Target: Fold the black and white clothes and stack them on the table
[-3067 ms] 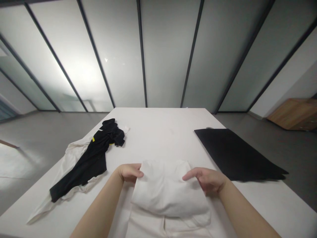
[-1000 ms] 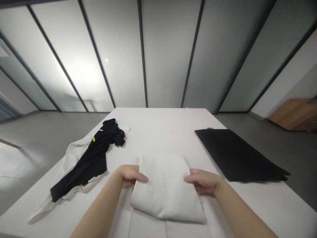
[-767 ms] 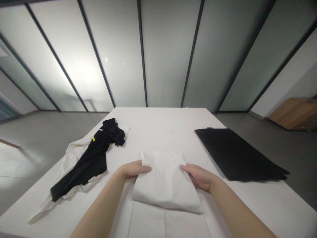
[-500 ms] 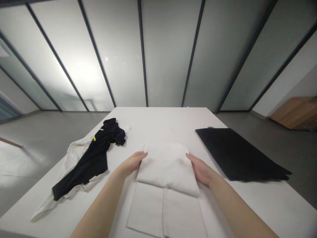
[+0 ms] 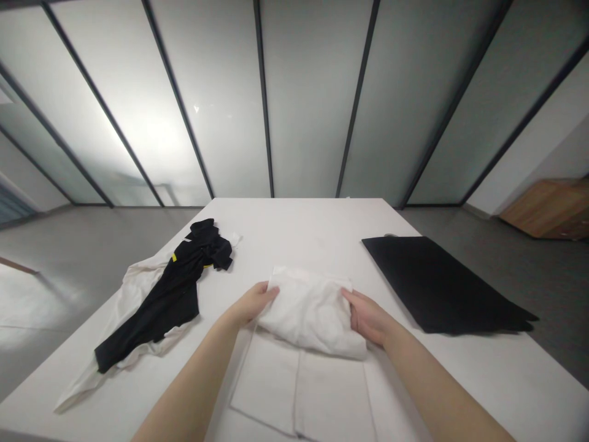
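Observation:
A folded white garment (image 5: pixel 308 313) lies at the near middle of the table, its upper part creased and slightly bunched. Below that part, a flat lower section (image 5: pixel 331 393) with a seam or gap down its middle extends toward me. My left hand (image 5: pixel 253 302) grips the left edge, thumb on top and fingers underneath. On the right edge, my right hand (image 5: pixel 368 313) pinches the cloth in the same way. Whether the upper and lower sections are one piece I cannot tell.
On the left of the white table (image 5: pixel 294 227) lies a black garment (image 5: pixel 161 307) with yellow marks, over a white garment (image 5: pixel 142 279). Black flat sheets or boards (image 5: pixel 442 288) are stacked on the right. A frosted glass wall (image 5: pixel 304 98) stands beyond the table.
The upper part of the white garment has gone from smooth to wrinkled. My hands have come slightly closer together while keeping hold of its edges.

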`<action>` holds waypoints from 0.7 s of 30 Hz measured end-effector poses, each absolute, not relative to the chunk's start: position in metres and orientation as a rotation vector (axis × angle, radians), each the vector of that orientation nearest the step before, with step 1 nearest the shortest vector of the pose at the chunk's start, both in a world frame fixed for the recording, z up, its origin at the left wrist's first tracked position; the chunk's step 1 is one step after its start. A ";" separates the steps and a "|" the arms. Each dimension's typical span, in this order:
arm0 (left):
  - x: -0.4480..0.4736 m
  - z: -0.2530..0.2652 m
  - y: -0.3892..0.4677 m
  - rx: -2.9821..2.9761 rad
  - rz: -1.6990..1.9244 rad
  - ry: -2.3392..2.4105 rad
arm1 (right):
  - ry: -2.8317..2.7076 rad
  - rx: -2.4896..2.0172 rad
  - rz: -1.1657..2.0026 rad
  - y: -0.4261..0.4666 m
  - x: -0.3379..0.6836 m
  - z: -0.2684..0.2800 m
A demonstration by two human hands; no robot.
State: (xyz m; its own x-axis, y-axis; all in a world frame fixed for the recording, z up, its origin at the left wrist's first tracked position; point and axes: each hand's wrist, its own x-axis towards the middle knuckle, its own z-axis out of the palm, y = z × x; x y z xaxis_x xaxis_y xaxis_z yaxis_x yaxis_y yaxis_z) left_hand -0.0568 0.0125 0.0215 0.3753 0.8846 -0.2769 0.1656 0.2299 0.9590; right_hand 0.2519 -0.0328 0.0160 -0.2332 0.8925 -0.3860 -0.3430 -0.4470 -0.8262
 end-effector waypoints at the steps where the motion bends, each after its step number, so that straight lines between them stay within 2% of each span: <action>1: -0.055 0.022 0.015 1.238 0.772 1.160 | -0.735 -1.099 1.738 -0.030 0.250 0.017; 4: -0.059 0.024 0.016 1.146 0.779 1.127 | -0.776 -1.064 1.720 -0.028 0.259 0.017; 9: -0.081 0.024 0.006 1.119 0.120 0.812 | -1.142 -1.129 2.246 -0.045 0.294 0.005; 12: -0.083 0.019 0.002 1.163 -0.144 0.752 | -1.271 -1.110 2.408 -0.053 0.294 0.001; 17: -0.077 0.017 0.004 1.311 0.092 0.986 | -1.116 -1.297 2.279 -0.054 0.270 0.004; 21: -0.063 0.018 0.010 1.345 0.480 1.142 | -0.887 -1.328 1.884 -0.036 0.257 0.006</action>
